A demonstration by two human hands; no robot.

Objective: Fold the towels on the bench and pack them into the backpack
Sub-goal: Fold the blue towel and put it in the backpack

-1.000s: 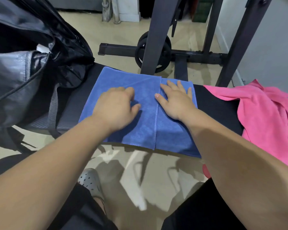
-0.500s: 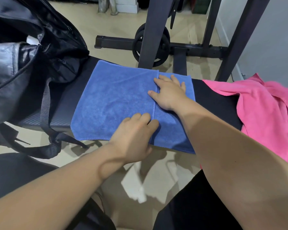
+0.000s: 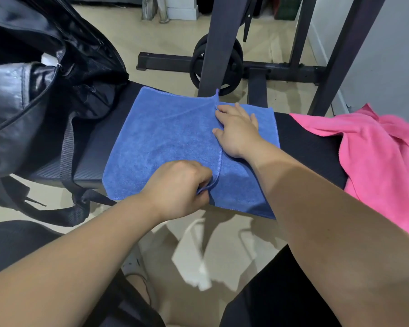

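Blue towel on bench, left hand pinching edge

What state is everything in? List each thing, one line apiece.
blue towel: folded over, flat on the bench, near edge hanging off.
pink towel: unfolded, crumpled at the bench's right end.
backpack: unzipped, gaping, at the bench's left end.
left hand: pinching the blue towel's hemmed edge near the front.
right hand: fingers flat, pressing the blue towel down.
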